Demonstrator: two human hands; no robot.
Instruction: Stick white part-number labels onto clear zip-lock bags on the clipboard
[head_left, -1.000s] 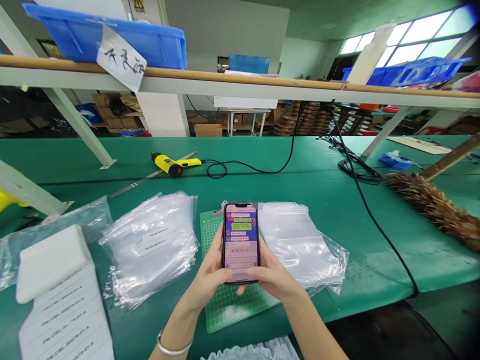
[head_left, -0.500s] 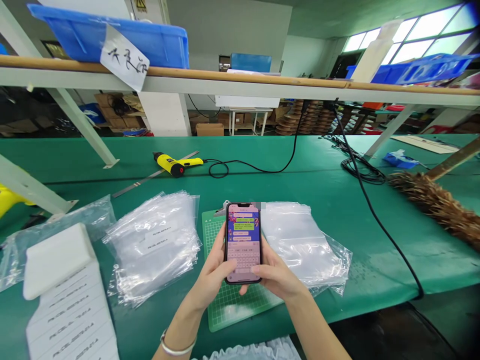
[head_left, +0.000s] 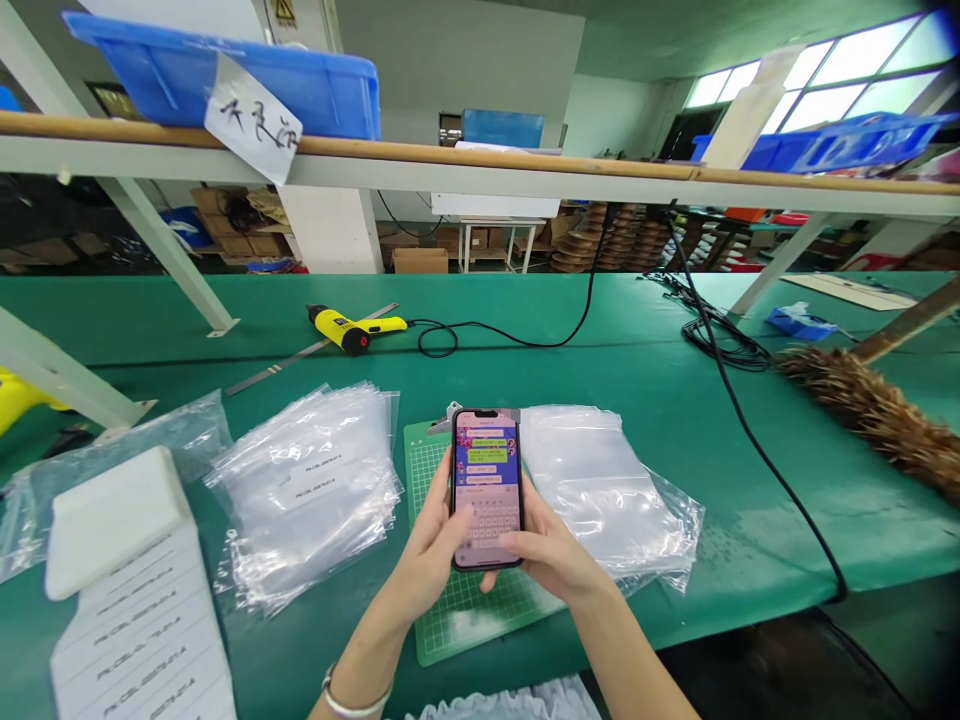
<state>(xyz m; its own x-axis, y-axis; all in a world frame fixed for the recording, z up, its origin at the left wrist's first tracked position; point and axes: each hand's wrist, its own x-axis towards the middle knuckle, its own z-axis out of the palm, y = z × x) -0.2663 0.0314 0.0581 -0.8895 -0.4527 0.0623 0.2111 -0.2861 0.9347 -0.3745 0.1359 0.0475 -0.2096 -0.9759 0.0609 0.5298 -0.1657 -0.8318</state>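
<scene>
A smartphone (head_left: 487, 490) with a chat and keyboard on its screen is held upright between both hands. My left hand (head_left: 433, 540) grips its left edge, the thumb over the keyboard. My right hand (head_left: 553, 545) holds the right edge, its thumb at the lower keys. Beneath the phone lies a green cutting mat (head_left: 480, 625). Left of it is a stack of printed clear plastic bags (head_left: 311, 490), and right of it a pile of clear bags (head_left: 592, 480).
A yellow heat gun (head_left: 349, 328) lies on a metal ruler (head_left: 277, 366). A label strip (head_left: 135, 640) and white foam block (head_left: 116, 520) are at the left. A black cable (head_left: 757, 440) and a brush (head_left: 870, 405) occupy the right. A shelf (head_left: 480, 172) spans above.
My left thumb has shifted slightly upward on the keyboard. The phone stays in both hands, nearly in the same place.
</scene>
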